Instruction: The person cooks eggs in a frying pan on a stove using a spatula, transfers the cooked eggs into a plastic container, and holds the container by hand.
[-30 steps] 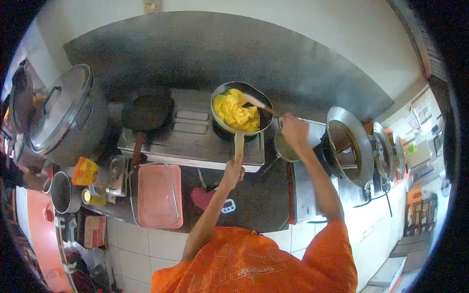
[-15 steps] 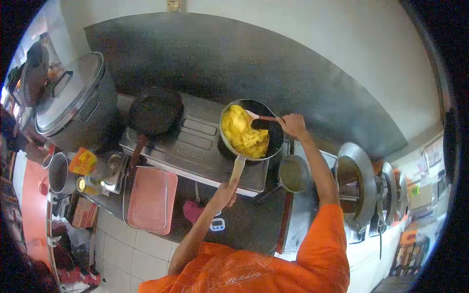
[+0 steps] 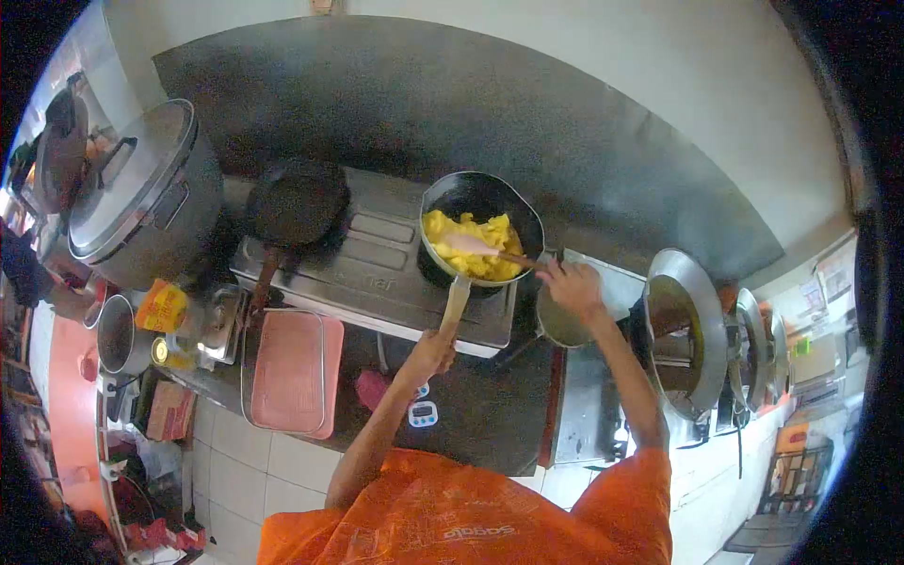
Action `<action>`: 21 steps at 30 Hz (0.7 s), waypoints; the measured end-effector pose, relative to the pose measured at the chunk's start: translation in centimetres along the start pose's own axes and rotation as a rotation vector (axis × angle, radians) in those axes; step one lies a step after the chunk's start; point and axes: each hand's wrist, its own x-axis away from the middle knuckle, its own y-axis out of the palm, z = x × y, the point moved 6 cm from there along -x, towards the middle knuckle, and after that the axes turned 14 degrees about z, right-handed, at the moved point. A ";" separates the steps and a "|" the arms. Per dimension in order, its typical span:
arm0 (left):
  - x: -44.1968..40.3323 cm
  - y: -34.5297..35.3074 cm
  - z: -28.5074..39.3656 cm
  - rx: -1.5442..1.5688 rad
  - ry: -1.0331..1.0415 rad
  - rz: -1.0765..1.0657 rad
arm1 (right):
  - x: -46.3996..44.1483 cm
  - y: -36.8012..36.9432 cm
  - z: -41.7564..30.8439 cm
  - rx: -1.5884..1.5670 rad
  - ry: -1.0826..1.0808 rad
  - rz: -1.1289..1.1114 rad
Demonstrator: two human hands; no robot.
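Observation:
A deep dark pan [image 3: 482,191] with a pale handle sits on the right part of the stove [image 3: 379,254]. My left hand [image 3: 431,358] is wrapped round the handle's near end. Inside lies a soft yellow mass that looks like scrambled egg [image 3: 492,229], gathered in the half nearest me. My right hand [image 3: 570,284] grips a spatula [image 3: 513,257] with a brown handle and a pale pink blade. The blade rests on the yellow food, pointing left. Behind the right hand, partly covered, is a round strainer-like utensil [image 3: 557,320].
A black skillet [image 3: 297,205] occupies the stove's left side. Farther left stands a large lidded pot [image 3: 155,193]. A pink tray [image 3: 292,372] lies in front of the stove, and a small timer [image 3: 424,412] nearby. Large metal pans [image 3: 711,330] stand at right.
My right hand has come down toward me, swinging the spatula from the pan's far right side onto the food. The yellow mass has shifted toward the near side. My left hand keeps the handle.

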 end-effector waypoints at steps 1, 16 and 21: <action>0.2 0.1 0.1 0.021 0.028 -0.039 | 1.2 -0.5 -0.7 0.002 0.006 -0.044; -1.7 0.1 -2.2 0.321 0.007 -0.147 | -6.6 -0.9 -6.7 0.109 0.021 -0.582; -0.7 -2.0 -5.8 0.652 -0.248 0.036 | -12.6 -5.4 -6.6 0.161 0.097 -0.542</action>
